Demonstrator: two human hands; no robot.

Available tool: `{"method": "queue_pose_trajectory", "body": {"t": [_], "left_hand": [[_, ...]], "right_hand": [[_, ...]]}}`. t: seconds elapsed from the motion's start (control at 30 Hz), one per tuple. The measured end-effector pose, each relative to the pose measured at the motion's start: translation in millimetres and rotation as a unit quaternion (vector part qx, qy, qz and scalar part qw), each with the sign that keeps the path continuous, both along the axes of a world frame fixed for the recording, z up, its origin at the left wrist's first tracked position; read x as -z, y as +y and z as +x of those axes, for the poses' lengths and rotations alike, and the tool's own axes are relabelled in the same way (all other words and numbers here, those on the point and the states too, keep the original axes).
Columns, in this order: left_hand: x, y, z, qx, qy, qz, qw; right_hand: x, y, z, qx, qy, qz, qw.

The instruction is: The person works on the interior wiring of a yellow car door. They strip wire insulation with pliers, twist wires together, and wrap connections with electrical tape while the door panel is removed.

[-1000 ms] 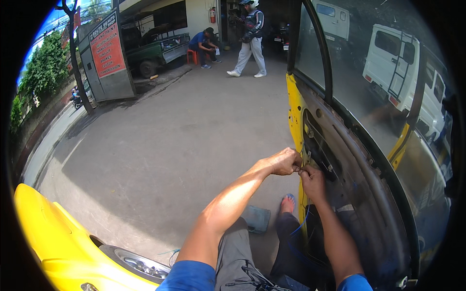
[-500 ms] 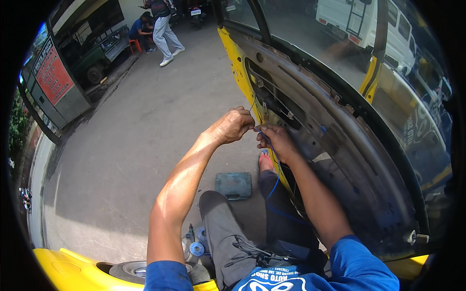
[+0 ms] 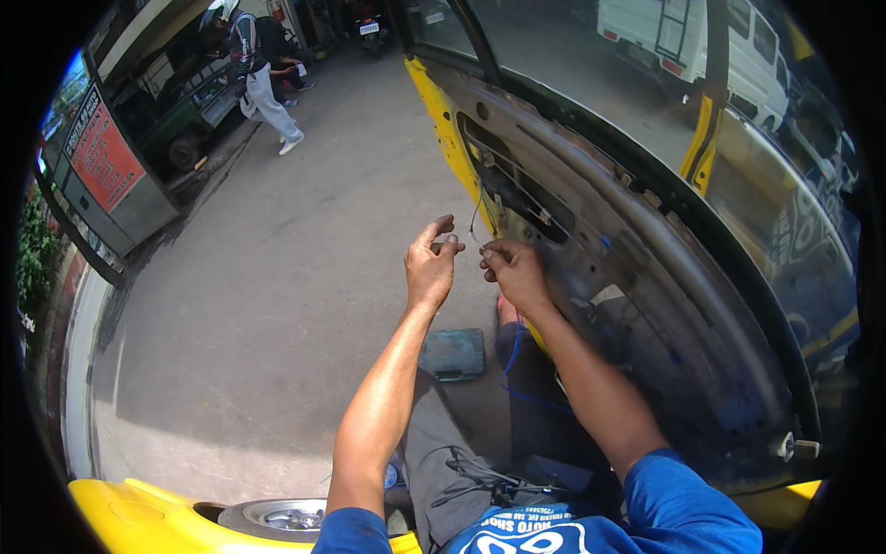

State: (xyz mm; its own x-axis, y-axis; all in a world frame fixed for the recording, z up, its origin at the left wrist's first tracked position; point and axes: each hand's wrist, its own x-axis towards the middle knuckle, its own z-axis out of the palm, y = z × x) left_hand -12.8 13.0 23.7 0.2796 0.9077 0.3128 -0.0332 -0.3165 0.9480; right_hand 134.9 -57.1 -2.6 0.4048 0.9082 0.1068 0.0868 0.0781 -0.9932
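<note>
Beside the opened yellow car door (image 3: 637, 268), whose inner metal is bare, my right hand (image 3: 515, 275) pinches a thin wire between thumb and forefinger. A dark wire (image 3: 473, 218) runs from the door's front edge down to these fingertips. Below the same hand hangs a blue wire (image 3: 514, 355), which loops over my leg toward the door; its upper end is hidden. My left hand (image 3: 431, 270) is raised just left of the wire, fingers apart, holding nothing I can see. A bundle of black wires (image 3: 480, 475) lies across my lap.
On the ground between my arms rests a teal case (image 3: 452, 355). Behind my left elbow are a wheel (image 3: 277, 517) and a yellow body panel (image 3: 138, 517). A helmeted person (image 3: 263, 97) walks at the far left, near a red sign (image 3: 104, 152) and a green vehicle (image 3: 180, 134).
My left hand has come off the wire and opened, moving slightly left. The right hand keeps its pinch. The walking person has moved left, and my view has shifted a little.
</note>
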Motion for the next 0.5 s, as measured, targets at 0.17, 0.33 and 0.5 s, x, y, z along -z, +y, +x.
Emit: {"method": "queue_pose_trajectory", "body": {"t": [0.17,0.33,0.5], "left_hand": [[28.4,-24.9,6.0,0.103,-0.14,-0.249,0.953],[23.7,-17.7,7.8,0.16,-0.116,-0.285,0.938],[25.8,17.1,-0.4,0.131,-0.041,-0.227,0.964]], "right_hand": [[3.5,-14.2,-12.6,-0.033,0.181,-0.021,0.983],[-22.4,-65.4,-11.0,0.001,-0.245,-0.043,0.968],[-41.4,-231.2,17.3,-0.07,-0.292,-0.044,0.953]]}}
